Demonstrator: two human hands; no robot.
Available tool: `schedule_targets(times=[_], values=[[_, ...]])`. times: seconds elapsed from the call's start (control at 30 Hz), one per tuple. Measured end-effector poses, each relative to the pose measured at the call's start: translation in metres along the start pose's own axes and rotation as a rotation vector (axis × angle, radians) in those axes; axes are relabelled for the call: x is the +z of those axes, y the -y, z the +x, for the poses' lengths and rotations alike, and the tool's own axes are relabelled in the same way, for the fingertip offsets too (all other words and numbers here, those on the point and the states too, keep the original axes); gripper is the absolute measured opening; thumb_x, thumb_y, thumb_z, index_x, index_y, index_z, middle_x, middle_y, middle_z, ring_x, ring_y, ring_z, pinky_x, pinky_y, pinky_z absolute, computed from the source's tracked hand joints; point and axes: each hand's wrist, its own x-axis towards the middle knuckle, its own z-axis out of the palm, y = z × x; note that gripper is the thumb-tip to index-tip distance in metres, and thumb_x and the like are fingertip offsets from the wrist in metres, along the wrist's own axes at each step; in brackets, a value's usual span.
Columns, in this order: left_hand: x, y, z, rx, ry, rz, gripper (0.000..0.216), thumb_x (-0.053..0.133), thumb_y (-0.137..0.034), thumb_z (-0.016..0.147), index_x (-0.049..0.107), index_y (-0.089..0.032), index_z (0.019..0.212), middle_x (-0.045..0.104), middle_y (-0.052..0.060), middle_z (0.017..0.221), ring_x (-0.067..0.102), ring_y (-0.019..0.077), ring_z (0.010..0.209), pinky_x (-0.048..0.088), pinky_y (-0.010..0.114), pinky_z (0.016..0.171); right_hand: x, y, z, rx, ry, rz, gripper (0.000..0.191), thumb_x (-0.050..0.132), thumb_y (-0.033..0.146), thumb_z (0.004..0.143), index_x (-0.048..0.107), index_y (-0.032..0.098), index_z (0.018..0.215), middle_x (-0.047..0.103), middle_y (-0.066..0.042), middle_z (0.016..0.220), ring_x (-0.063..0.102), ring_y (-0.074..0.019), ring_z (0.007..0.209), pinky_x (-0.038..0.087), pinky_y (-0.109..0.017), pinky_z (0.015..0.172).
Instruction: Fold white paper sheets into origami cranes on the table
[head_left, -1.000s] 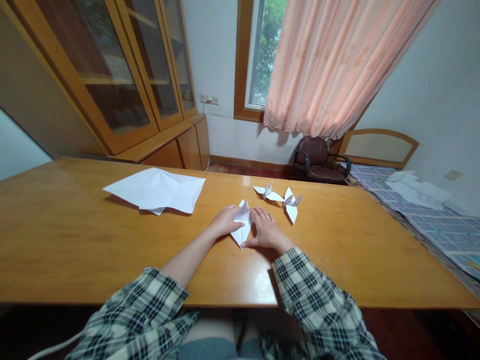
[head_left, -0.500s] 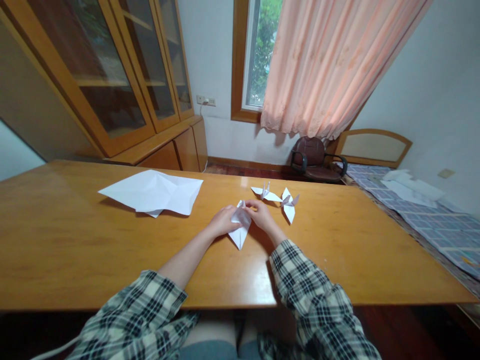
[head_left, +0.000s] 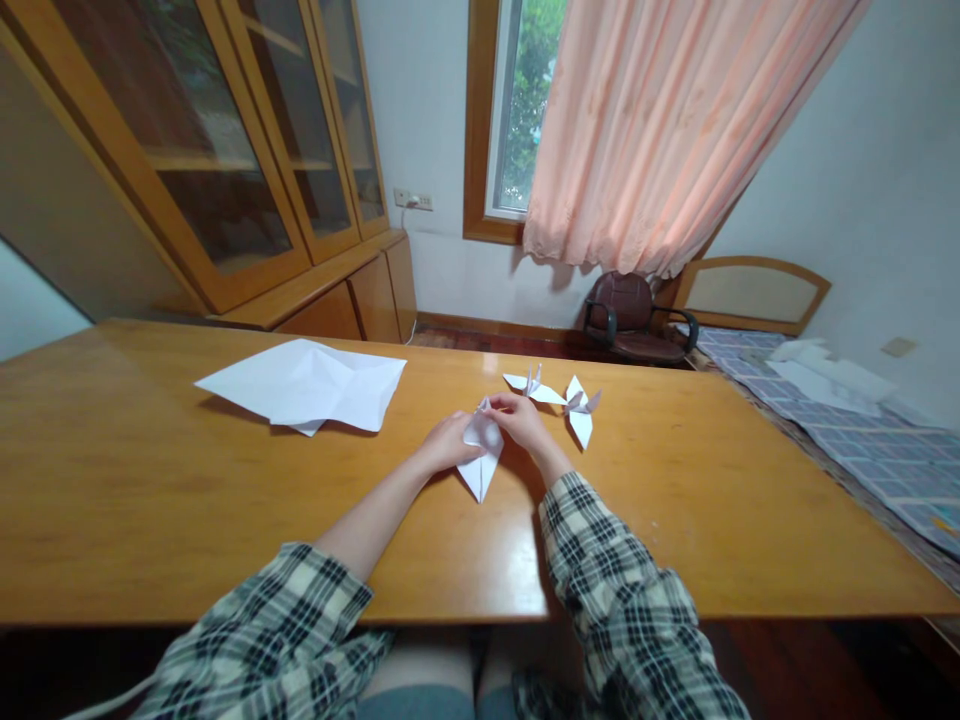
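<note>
A folded piece of white paper (head_left: 481, 478), kite-shaped with a centre slit and its point toward me, lies between my hands on the wooden table. My left hand (head_left: 448, 441) grips its left side, thumb across the top face. At the far tip, the fingers of my right hand (head_left: 517, 418) pinch a small fold; the fingertips partly hide it. Just beyond my right hand are two folded paper cranes, one crane (head_left: 534, 386) farther back and another crane (head_left: 580, 410) to its right, their wings spread.
Creased white paper sheets (head_left: 315, 385) lie on the table (head_left: 187, 520) to the left. Past the table's far edge stand a glass-door cabinet (head_left: 300, 160) and a brown armchair (head_left: 634, 315). A bed (head_left: 810, 400) with papers on it is at the right.
My right fingers have shifted slightly at the far tip of the folded paper, which looks a little more bent there. My left hand keeps its hold.
</note>
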Motion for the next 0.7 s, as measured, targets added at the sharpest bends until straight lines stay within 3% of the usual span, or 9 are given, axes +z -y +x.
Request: schedule_targets(times=[0.27, 0.5, 0.7], values=[[0.002, 0.003, 0.002, -0.014, -0.01, -0.04, 0.05, 0.07, -0.029, 0.063, 0.059, -0.019, 0.111, 0.066, 0.009, 0.103, 0.061, 0.0283, 0.097, 0.048, 0.034, 0.08, 0.008, 0.001, -0.002, -0.016, -0.053, 0.086, 0.021, 0.062, 0.036, 0.075, 0.066, 0.016, 0.079, 0.067, -0.004, 0.075, 0.059, -0.0157, 0.068, 0.047, -0.027, 0.065], [0.007, 0.0, 0.003, -0.08, -0.043, -0.002, 0.047, 0.07, -0.031, 0.062, 0.057, -0.017, 0.104, 0.065, 0.012, 0.104, 0.061, 0.0297, 0.096, 0.048, 0.034, 0.079, 0.017, -0.006, 0.002, -0.023, -0.155, 0.178, 0.02, 0.064, 0.033, 0.072, 0.065, 0.017, 0.085, 0.069, -0.005, 0.086, 0.063, -0.0176, 0.08, 0.05, -0.031, 0.077], [0.014, -0.007, -0.003, -0.127, -0.143, -0.062, 0.05, 0.058, -0.05, 0.076, 0.054, -0.016, 0.113, 0.064, 0.013, 0.109, 0.059, 0.0294, 0.102, 0.046, 0.037, 0.084, 0.022, -0.011, 0.002, -0.005, -0.201, 0.224, 0.019, 0.061, 0.033, 0.075, 0.063, 0.018, 0.085, 0.069, -0.005, 0.087, 0.064, -0.0189, 0.084, 0.051, -0.032, 0.078]])
